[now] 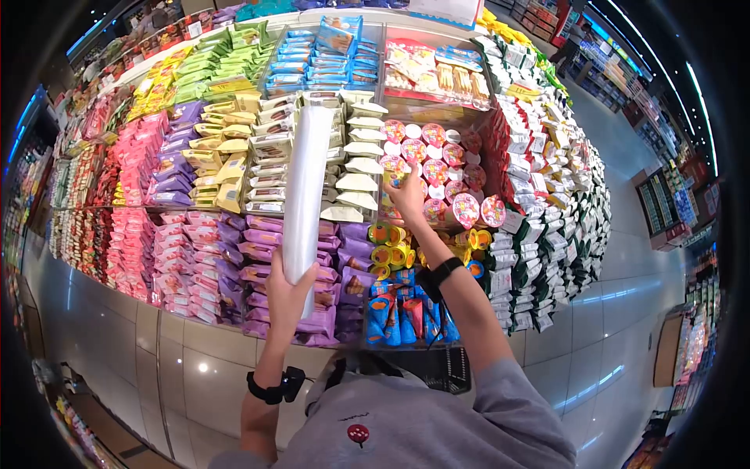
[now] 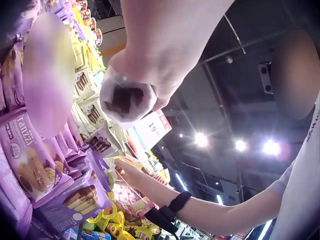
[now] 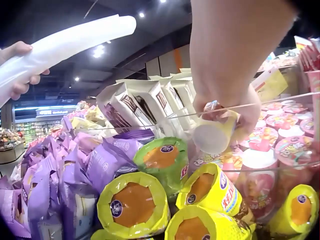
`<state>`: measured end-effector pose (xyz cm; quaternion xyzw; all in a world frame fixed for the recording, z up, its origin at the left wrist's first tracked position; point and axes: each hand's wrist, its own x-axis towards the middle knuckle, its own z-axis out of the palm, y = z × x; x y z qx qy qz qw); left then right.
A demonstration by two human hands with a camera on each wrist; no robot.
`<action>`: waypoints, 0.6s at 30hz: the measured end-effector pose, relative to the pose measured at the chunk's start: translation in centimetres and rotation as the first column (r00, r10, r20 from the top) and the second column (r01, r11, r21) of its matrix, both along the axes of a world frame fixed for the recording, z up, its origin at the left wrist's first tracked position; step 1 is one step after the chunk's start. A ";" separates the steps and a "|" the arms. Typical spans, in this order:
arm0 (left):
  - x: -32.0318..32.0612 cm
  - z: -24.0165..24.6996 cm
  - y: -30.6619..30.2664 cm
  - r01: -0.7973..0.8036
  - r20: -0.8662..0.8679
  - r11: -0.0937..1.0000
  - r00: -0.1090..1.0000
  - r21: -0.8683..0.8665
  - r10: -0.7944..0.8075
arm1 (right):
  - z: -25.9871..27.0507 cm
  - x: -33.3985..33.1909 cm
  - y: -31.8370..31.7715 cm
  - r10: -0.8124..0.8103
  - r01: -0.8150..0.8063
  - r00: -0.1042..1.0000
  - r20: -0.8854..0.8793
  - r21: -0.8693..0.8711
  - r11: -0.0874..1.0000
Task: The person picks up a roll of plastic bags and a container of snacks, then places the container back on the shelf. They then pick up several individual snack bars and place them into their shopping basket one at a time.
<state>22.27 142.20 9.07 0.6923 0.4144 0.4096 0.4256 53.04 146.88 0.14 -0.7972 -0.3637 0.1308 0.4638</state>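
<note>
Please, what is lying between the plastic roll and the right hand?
Cream-coloured packets lie between the roll and the right hand, as the head view shows.

L hand grips hollow white roll, purple Franzzi pkgs nearby.

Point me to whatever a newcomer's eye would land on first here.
Probably the long white roll, gripped near its lower end by the left hand and standing out against the cream packets and purple packets. Next, the right hand, reaching into the compartment of pink-topped cups and holding a small pale-ended cup. Around them, packed rows of bright sweets-aisle colours compete for attention.
</note>
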 end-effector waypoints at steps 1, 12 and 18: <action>0.1 -0.1 0.0 0.002 -0.001 1.000 1.000 0.011 -0.002 | 0.4 -0.1 -0.7 0.014 -0.014 1.000 -0.002 0.084 0.996; 3.3 0.2 -0.8 0.108 -0.004 0.994 0.994 -0.014 -0.108 | 1.5 -0.7 -4.9 0.170 -0.223 0.935 0.311 0.144 0.964; 3.7 0.5 -1.1 0.168 -0.079 0.986 0.983 -0.001 -0.167 | 1.1 -0.2 -4.7 0.363 -0.368 0.911 0.196 -0.013 0.930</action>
